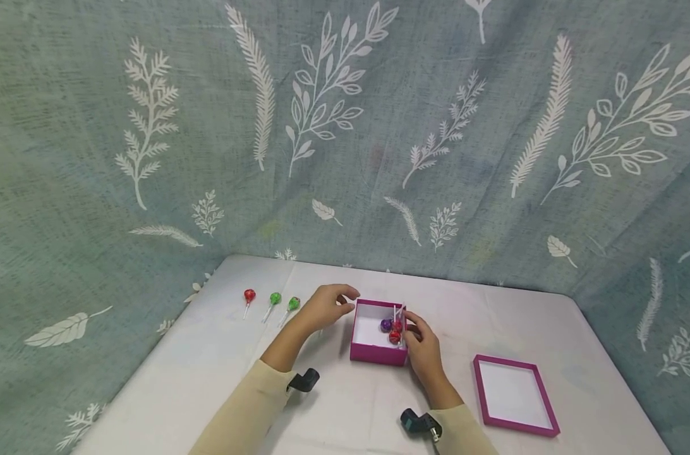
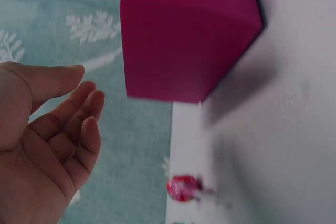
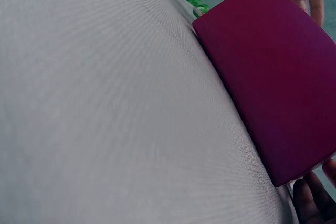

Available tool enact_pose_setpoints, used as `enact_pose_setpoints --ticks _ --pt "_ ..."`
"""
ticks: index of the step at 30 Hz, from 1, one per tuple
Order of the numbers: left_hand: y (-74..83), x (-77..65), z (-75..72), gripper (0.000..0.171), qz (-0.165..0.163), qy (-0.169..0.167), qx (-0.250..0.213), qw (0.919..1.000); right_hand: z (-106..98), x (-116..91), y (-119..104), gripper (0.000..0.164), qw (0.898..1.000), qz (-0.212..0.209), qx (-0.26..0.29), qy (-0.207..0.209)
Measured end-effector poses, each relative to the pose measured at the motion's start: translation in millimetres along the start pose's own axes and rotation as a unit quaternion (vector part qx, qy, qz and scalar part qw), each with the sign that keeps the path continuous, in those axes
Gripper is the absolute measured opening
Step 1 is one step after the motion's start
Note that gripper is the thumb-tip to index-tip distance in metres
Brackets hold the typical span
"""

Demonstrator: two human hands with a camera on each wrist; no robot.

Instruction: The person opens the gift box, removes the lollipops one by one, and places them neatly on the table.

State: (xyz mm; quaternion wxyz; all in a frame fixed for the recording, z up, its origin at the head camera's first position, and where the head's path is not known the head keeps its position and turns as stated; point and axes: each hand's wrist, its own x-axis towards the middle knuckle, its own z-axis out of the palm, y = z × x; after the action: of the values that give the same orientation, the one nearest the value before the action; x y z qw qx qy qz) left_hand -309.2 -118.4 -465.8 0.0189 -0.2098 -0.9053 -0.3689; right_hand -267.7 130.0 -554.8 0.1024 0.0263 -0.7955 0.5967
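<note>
A magenta box [image 1: 378,354] with a white inside stands uncovered on the table. Purple and red lollipops [image 1: 395,337] lie against its right wall, some white sticks leaning up over the rim. My left hand [image 1: 326,306] is at the box's left side, thumb and fingers apart with nothing between them; the left wrist view shows it beside the box [image 2: 173,45], fingers loosely bent. At the right wall is my right hand [image 1: 426,349], its fingertips along the outside near the rim. In the right wrist view, its fingers [image 3: 310,200] show only partly beyond the box's corner.
To the left on the white table [image 1: 333,404] lie a red lollipop [image 1: 249,294] and two green lollipops [image 1: 275,297], sticks toward me. The magenta-edged lid [image 1: 518,393] lies inside up at the right. A leaf-patterned curtain [image 1: 345,126] hangs behind the table.
</note>
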Motion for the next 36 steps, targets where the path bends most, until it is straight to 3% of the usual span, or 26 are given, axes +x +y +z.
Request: enact_pose_setpoints --ticks 5,14,22,29,36 --pt "17.2 3.5 8.8 0.020 0.021 -0.036 0.012 0.9991 0 2 -1 0.046 1.000 -0.005 -0.005 0.006" --pt "42.4 13.2 24.1 0.024 0.037 -0.131 -0.018 0.9905 -2 2 -2 0.046 1.000 -0.004 0.003 0.005" --pt "54.3 20.0 43.0 0.026 0.029 -0.261 0.064 0.9628 -3 0 0 0.046 1.000 -0.016 0.004 0.003" --pt "58.4 22.9 51.2 0.037 0.002 -0.299 0.098 0.9491 -1 -2 0 0.047 1.000 -0.022 -0.003 0.006" --pt "62.6 26.0 53.6 0.031 0.011 -0.330 0.165 0.9292 -1 -2 -1 0.047 1.000 -0.019 0.005 0.006"
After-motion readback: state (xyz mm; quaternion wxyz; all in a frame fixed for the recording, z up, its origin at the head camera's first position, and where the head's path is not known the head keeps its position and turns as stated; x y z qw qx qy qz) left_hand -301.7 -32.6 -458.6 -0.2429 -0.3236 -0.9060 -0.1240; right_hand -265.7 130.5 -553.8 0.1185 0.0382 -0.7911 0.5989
